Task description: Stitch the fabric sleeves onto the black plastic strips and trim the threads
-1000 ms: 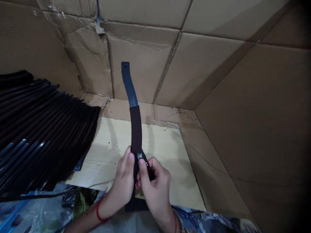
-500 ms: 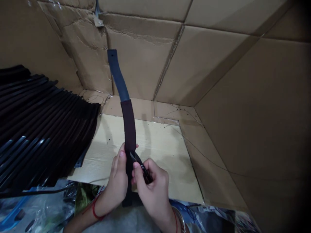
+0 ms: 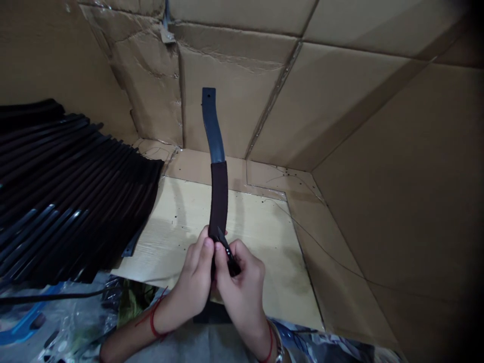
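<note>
A long dark strap [image 3: 219, 196] stands up in front of me, its upper end bare blue-grey with a small hole, its middle covered by a maroon sleeve. My left hand [image 3: 198, 269] pinches the strap just below the maroon part. Held in my right hand [image 3: 242, 290] is a small pair of black thread snips [image 3: 227, 250], the pointed blades lying against the strap's right edge. Both thumbs nearly meet there. The strap's lower part is mostly hidden behind my hands.
Many similar dark straps [image 3: 75, 196] lie stacked in a row on the left. A pale board [image 3: 264, 252] forms the work surface, with cardboard walls [image 3: 234, 111] behind and to the right. A loose thread [image 3: 321, 244] runs along the right. Plastic bags [image 3: 79, 322] lie below left.
The strap and both hands have shifted right in view, and the strap stands straighter. My right thumb and the snips have come closer to my left thumb.
</note>
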Motion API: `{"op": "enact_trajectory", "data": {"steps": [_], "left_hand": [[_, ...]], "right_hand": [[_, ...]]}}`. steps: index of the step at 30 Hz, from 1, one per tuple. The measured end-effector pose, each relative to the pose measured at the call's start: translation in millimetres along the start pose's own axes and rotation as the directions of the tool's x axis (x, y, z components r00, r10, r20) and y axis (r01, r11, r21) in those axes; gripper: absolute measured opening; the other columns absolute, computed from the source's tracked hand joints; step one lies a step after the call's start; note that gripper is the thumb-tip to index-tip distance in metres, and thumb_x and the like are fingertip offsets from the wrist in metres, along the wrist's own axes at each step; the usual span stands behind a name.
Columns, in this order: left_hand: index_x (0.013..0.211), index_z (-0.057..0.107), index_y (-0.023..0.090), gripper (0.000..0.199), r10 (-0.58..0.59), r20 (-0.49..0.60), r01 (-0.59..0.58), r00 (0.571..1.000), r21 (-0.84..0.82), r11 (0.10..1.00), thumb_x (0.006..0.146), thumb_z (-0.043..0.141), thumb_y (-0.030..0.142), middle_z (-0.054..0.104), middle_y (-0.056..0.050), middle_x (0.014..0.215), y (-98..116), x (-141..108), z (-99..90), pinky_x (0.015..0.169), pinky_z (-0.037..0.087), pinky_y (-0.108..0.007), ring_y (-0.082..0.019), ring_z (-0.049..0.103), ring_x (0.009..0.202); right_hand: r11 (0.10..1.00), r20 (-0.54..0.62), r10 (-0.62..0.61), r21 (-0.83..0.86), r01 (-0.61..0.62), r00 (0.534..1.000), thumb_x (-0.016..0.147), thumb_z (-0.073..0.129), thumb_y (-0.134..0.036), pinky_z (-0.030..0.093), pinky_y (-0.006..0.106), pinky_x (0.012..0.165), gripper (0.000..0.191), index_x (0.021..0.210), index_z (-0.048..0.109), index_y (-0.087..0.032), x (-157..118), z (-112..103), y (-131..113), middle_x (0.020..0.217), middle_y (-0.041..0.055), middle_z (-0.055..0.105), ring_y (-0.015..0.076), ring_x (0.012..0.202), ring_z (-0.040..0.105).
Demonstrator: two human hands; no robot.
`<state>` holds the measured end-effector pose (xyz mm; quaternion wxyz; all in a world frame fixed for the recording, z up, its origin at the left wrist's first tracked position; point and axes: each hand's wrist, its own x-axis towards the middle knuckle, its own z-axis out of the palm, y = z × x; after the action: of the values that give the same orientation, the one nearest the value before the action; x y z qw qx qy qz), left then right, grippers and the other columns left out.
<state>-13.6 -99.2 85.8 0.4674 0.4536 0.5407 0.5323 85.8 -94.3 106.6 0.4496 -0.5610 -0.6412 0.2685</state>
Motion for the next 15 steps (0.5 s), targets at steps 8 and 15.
{"op": "enact_trajectory", "data": {"steps": [8, 15], "left_hand": [[0.086, 0.044, 0.023, 0.031, 0.045, -0.287, -0.080, 0.957, -0.111, 0.991, 0.089, 0.047, 0.054, 0.047, 0.009, 0.045, 22, 47, -88.0, 0.035, 0.036, -0.018, -0.011, 0.046, 0.035], [0.064, 0.048, 0.020, 0.038, 0.369, -0.538, 0.059, 0.758, 0.620, 0.783, 0.087, 0.048, 0.050, 0.049, 0.004, 0.040, 67, 39, -228.6, 0.046, 0.037, -0.020, -0.011, 0.048, 0.040]], "right_hand": [[0.997, 0.187, -0.071, -0.010, 0.074, 0.980, 0.091, 0.051, -0.040, 0.023, 0.022, 0.046, 0.042, 0.061, 0.027, -0.022, 12, 6, 24, 0.054, -0.0062, 0.025, 0.0091, 0.049, 0.029], [0.992, 0.187, 0.046, 0.104, -0.066, 0.981, 0.085, 0.052, -0.053, 0.024, 0.022, 0.046, 0.047, 0.060, 0.027, -0.022, 37, 18, 60, 0.062, -0.0047, 0.020, 0.0102, 0.053, 0.026]]}}
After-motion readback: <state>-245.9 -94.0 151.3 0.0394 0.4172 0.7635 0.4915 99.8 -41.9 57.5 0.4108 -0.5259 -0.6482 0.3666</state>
